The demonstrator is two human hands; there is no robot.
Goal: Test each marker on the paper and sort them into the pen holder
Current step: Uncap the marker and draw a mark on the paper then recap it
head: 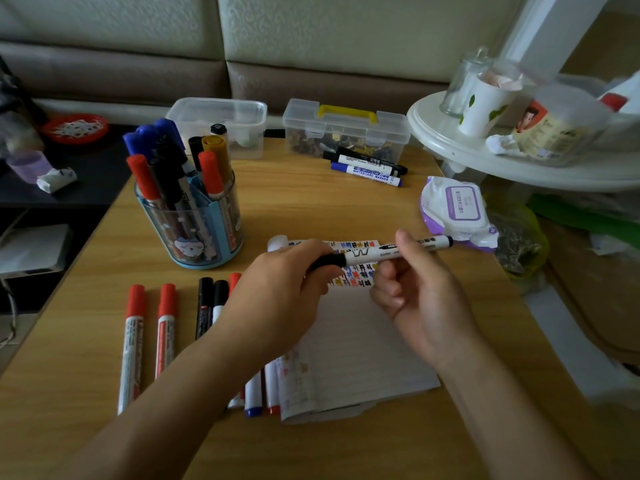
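A white marker with a black cap (367, 255) is held level above the paper pad (356, 355). My left hand (277, 299) grips its black cap end, and my right hand (415, 292) pinches the white barrel. The pad's top strip carries small coloured test marks. Several markers, red-capped (133, 341) and black-capped (205, 306), lie in a row on the table left of the pad, partly hidden under my left arm. The clear blue pen holder (194, 216) stands at the back left, full of blue, red, black and yellow markers.
Two markers (365, 166) lie at the back by a clear toolbox with a yellow handle (346, 128). An open clear box (221, 123) stands behind the holder. A wet-wipes pack (457, 209) sits at the table's right edge, by a white round shelf (485, 157).
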